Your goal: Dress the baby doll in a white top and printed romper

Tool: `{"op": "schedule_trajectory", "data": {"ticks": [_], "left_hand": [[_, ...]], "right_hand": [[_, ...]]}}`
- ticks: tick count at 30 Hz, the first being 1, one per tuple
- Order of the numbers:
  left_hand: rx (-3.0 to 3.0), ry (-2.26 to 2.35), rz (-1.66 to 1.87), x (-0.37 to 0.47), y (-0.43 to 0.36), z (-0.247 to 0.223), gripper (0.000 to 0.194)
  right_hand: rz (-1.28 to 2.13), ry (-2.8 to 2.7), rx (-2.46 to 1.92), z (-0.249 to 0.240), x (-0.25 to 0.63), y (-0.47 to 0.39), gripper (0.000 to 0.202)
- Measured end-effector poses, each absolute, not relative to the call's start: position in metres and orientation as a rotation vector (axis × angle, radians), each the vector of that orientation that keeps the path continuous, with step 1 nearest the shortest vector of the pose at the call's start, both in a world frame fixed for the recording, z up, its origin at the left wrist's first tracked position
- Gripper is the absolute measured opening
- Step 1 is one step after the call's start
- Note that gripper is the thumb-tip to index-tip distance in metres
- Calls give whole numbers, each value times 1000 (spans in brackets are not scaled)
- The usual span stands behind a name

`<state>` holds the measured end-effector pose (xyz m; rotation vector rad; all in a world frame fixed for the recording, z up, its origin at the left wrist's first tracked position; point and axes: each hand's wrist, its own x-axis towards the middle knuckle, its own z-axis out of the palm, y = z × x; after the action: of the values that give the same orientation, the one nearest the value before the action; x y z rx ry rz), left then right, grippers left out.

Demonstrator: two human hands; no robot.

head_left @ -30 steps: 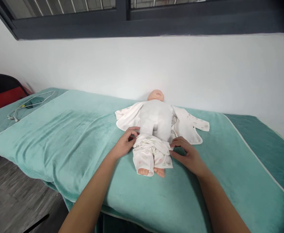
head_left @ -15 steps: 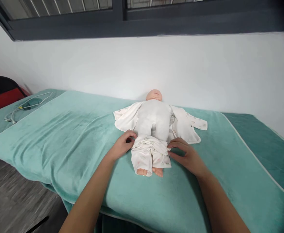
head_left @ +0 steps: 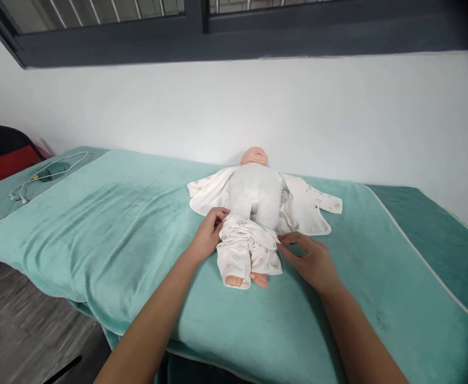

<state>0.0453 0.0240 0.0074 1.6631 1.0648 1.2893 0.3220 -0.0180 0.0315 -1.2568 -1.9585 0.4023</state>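
A baby doll (head_left: 255, 184) with a soft white body lies on its back, its head toward the wall. An open white printed jacket (head_left: 303, 205) is spread beneath it, with sleeves out to both sides. White printed pants (head_left: 250, 242) cover the lower legs, bunched at the knees, and the bare feet stick out below. My left hand (head_left: 210, 232) pinches the left side of the pants' waistband. On the right side, my right hand (head_left: 308, 258) has thumb and forefinger closed on the waistband's edge.
The doll lies on a bed with a green cover (head_left: 138, 224). A white cable (head_left: 26, 188) lies at the far left beside a red and black chair (head_left: 8, 160). Behind are a white wall (head_left: 158, 112) and a dark window frame (head_left: 234, 40).
My left hand has moved up slightly, raising the left side of the pants' waistband along the leg. My right hand has closed its fingers on the right edge.
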Motion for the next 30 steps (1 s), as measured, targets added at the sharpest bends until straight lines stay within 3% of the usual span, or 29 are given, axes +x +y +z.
{"op": "schedule_trajectory", "data": {"ticks": [14,24,30], "left_hand": [[1694,1003,1238,40,32,5,10],[1451,1313,1449,58,70,6,6],[1531,1274,1286,62,67,1,7]], "right_hand": [[400,-1909,-1155,29,315,-8,2],[323,-1315,-1434,27,308,47,13],[590,-1406,-1410,11,311,65,24]]}}
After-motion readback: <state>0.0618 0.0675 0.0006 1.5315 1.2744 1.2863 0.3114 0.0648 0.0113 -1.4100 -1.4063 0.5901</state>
